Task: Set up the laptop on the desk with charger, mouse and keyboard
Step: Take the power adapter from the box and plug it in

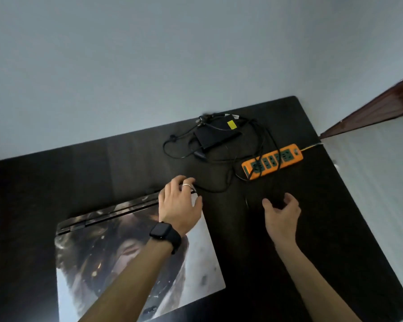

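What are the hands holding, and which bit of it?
The left hand sits at the laptop's back corner, fingers curled at the end of the charger cable; the grip itself is hidden. The right hand is open, holding nothing.

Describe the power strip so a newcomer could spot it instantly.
Start at the dark desk and look to its far right side, beyond the closed laptop. The power strip lies flat there, beside the black charger brick with black cables draped over it. It is the only bright orange thing, with green sockets.

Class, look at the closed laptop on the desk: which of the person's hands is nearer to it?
Left. The left hand rests at the laptop's back right corner; the right hand hovers open over bare desk to its right.
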Motion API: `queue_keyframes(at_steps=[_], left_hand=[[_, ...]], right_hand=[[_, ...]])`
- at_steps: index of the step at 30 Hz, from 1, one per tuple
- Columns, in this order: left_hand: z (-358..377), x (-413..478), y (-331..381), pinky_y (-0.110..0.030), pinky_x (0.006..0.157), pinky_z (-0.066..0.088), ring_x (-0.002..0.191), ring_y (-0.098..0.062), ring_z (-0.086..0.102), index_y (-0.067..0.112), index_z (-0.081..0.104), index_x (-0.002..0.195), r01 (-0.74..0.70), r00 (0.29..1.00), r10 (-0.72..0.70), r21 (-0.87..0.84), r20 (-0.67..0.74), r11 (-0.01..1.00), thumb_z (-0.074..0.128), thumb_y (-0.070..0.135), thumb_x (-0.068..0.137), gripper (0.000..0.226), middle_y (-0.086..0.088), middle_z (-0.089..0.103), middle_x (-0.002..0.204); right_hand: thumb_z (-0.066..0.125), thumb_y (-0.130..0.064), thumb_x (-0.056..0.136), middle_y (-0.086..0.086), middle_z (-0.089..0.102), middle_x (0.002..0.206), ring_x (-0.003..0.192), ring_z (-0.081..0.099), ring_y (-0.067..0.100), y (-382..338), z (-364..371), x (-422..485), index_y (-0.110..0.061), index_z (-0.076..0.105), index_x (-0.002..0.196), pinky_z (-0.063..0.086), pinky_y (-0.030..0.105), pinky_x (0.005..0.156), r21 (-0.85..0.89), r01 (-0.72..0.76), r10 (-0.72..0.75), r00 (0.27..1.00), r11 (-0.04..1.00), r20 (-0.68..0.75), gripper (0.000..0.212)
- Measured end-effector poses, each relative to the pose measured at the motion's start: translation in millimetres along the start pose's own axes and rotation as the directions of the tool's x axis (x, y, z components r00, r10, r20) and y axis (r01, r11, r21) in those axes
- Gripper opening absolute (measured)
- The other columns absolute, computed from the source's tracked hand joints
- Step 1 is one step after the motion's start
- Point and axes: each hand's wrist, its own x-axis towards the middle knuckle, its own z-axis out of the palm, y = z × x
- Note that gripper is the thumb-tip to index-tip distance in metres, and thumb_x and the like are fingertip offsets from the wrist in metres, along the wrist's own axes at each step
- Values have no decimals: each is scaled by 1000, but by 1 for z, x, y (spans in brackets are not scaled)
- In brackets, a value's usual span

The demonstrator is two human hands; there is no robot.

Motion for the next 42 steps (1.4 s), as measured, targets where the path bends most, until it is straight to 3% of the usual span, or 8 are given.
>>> queue_keyframes(at_steps=[3, 8, 15, 19, 24, 29, 34, 42], left_hand=[[21, 14, 45, -38, 108, 34, 125, -19, 42, 25, 52, 131, -48, 994, 52, -45, 92, 998, 57, 48, 87, 49, 4, 46, 134], [46, 32, 99, -41, 105, 37, 123, -23, 50, 18, 45, 136, 107, 977, -83, -114, 199, 988, 57, 59, 85, 67, -1, 56, 130], [20, 81, 70, -40, 80, 53, 88, -25, 66, 31, 57, 113, 230, 968, -200, -223, 149, 947, 36, 40, 94, 30, 4, 71, 87], [-18, 111, 40, -35, 80, 52, 92, -19, 64, 34, 59, 111, 237, 962, -259, -203, -84, 950, 50, 41, 95, 19, 6, 69, 98], [-21, 124, 17, -36, 91, 50, 107, -18, 54, 36, 62, 120, 256, 962, -258, 33, 88, 966, 49, 58, 92, 38, 4, 51, 113], [12, 99, 25, -37, 90, 44, 114, -23, 48, 30, 40, 143, 185, 982, -171, 229, -80, 956, 49, 49, 94, 53, 2, 47, 130], [35, 85, 29, -36, 76, 46, 98, -23, 56, 25, 45, 141, 91, 963, 2, 333, -269, 939, 62, 43, 84, 62, -2, 53, 131], [49, 77, 61, -52, 106, 31, 138, -29, 36, 35, 30, 150, -282, 928, 348, 363, -132, 888, 48, 57, 90, 66, -8, 29, 156]], right_hand=[[59, -35, 99, -2, 59, 130, 103, 67, 15, -7, 0, 31, -21, 47, 142, 52, 40, 96, -8, -84, 84, 980, 996, 182, 48], [47, -23, 105, -5, 69, 106, 73, 73, 5, -21, 7, 26, -22, 61, 114, 60, 33, 82, 49, 134, -142, 883, 990, 448, 16], [49, -38, 102, -6, 77, 100, 86, 73, 4, -64, 0, 48, -20, 71, 112, 55, 36, 93, -165, 486, -201, 615, 858, 763, 30], [56, -29, 100, -8, 74, 73, 62, 70, 4, -114, 4, 74, -17, 73, 91, 59, 32, 72, 58, 615, -546, 647, 786, 532, 23], [55, -24, 100, -6, 70, 101, 97, 63, 11, -190, 59, 127, -19, 70, 109, 52, 26, 86, 21, 857, -801, 472, 515, 367, 18], [45, -20, 98, 3, 67, 123, 120, 53, 30, -227, 112, 173, -19, 68, 115, 46, 40, 93, -480, 856, -572, 495, 193, 654, 29], [48, -20, 97, 8, 61, 127, 117, 54, 29, -227, 128, 171, -18, 65, 117, 48, 38, 82, -543, 839, -481, 482, 13, 733, 27], [49, -20, 101, 15, 49, 135, 124, 47, 33, -205, 133, 169, -11, 50, 132, 50, 46, 87, -499, 852, -603, 483, 156, 635, 32]])
